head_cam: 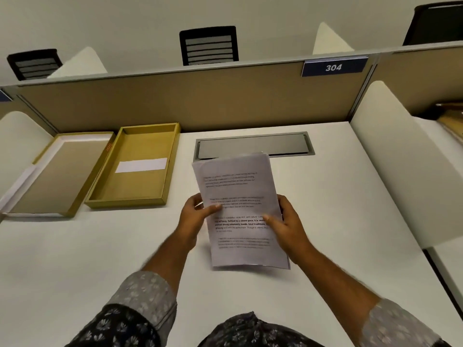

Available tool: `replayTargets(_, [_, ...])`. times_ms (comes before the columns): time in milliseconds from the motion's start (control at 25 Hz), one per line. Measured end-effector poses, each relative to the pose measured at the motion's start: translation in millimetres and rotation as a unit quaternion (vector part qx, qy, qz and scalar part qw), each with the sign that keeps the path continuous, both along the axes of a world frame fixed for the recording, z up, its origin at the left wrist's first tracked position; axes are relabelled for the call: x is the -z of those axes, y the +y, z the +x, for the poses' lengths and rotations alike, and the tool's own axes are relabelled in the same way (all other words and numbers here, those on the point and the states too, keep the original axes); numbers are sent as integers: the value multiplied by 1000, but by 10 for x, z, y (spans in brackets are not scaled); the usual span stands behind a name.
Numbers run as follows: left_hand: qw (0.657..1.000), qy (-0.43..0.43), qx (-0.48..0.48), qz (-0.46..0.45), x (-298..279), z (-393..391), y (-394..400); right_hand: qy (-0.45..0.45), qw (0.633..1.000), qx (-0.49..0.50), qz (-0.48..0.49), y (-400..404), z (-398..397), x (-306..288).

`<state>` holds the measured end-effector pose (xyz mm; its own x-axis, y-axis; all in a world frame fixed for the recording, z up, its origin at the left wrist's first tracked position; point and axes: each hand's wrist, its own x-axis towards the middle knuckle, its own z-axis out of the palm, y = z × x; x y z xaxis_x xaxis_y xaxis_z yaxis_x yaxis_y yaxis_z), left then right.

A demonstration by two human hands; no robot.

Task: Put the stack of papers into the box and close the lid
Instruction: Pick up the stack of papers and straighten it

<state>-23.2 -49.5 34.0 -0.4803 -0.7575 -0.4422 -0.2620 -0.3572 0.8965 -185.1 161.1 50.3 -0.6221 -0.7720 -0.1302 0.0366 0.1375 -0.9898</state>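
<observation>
Both hands clamp stack of papers (pixel 240 209) by long edges: left hand (pixel 194 217), right hand (pixel 288 221). Open box (pixel 132 194) lies far-left, long axis near-far like stack; left hand nearer.

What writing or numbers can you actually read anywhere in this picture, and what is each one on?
"304": white digits on the blue sign fixed to the partition.
Stack of papers, held in the left hand and right hand: printed paragraphs, too blurred to read reliably.
Lid: small orange marking on its right wall, too small to read.
Box: blank white label.
</observation>
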Motion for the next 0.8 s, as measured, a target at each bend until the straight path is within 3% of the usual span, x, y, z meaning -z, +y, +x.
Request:
replayTargets(80, [998, 67, 0, 5, -287, 36, 40, 30, 998, -5, -47, 101, 71, -121])
replayTargets(240, [984, 119, -30, -130, -697, 107, 370, 86, 991, 30, -102, 234, 303, -151])
replayTargets(360, [974, 137, -21, -180, -648, 228, 671, 127, 986, 67, -89, 305, 459, -57])
replayTargets(800, [993, -35, 32, -111, 250, 600, 875, 169, 980, -39, 99, 402, 365, 567])
